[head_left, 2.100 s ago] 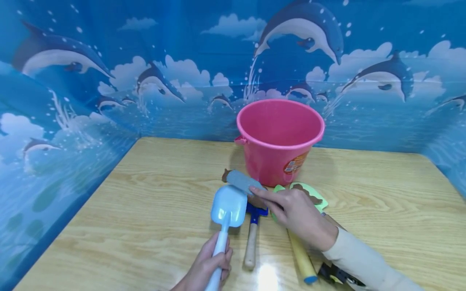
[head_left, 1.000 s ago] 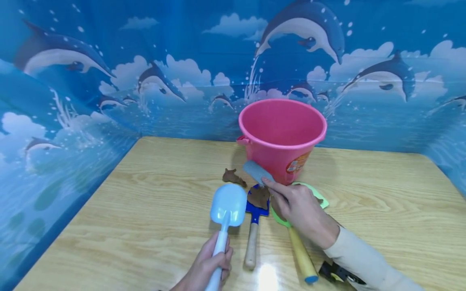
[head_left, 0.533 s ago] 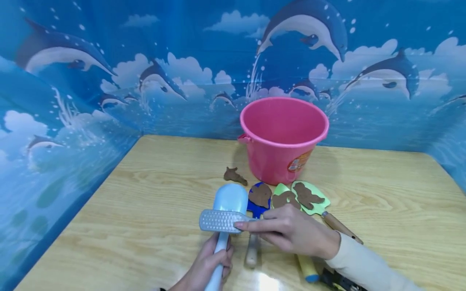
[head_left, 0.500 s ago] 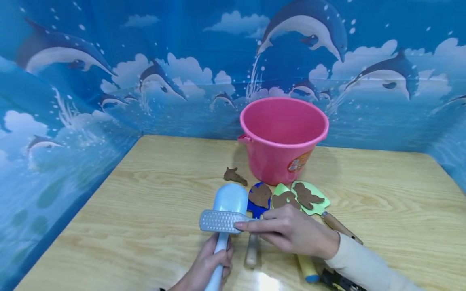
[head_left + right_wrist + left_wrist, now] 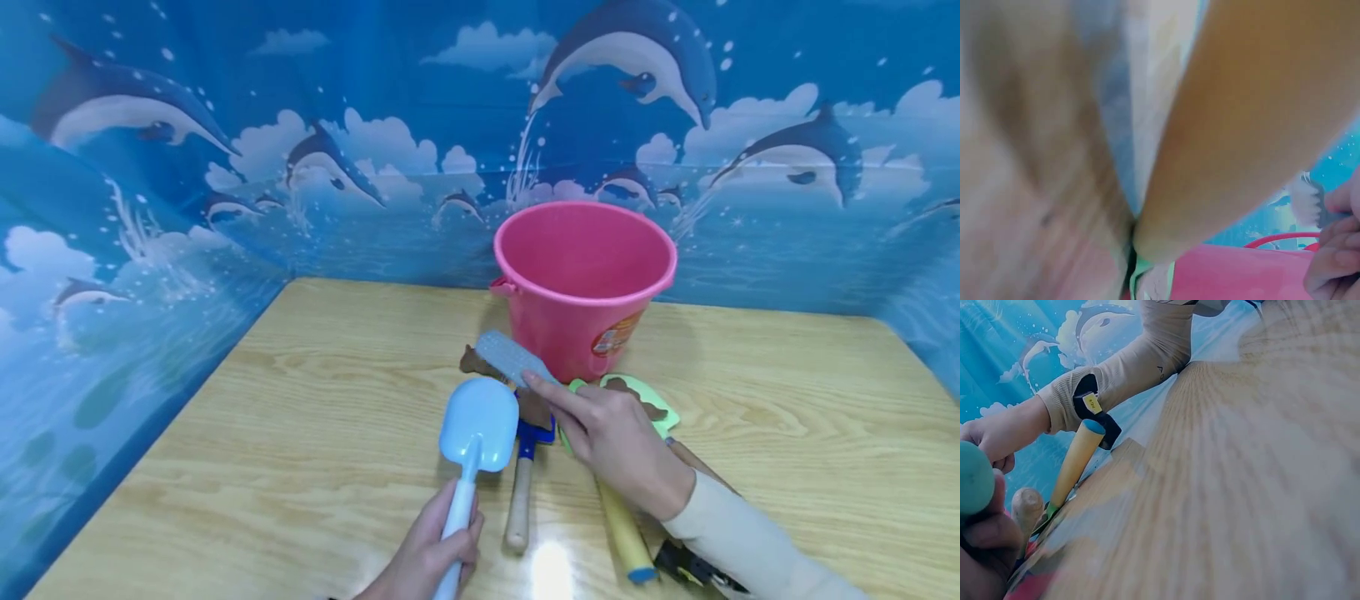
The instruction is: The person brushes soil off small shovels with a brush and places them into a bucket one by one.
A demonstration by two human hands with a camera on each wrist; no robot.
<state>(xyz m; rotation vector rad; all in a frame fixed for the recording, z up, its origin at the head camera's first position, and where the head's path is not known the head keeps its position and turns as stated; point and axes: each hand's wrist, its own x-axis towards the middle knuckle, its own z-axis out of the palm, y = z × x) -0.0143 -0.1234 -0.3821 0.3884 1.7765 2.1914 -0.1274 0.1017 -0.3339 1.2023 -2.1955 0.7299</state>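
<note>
Table point(image 5: 315, 400); left grip point(image 5: 430, 542) clasps shovel point(image 5: 478, 417), right grip point(image 5: 618, 442) brush point(image 5: 508, 355).

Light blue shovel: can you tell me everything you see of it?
The light blue shovel is glossy and looks plastic, with a broad blade, rounded at the tip, and a long handle ending in a round butt. The person's left grip holds the handle, blade pointing away, seemingly raised over the table. A grey brush is just beyond the blade; whether they touch is unclear.

Free room left of light-blue shovel point(image 5: 480, 417); bucket point(image 5: 573, 337) blocks far side.
</note>
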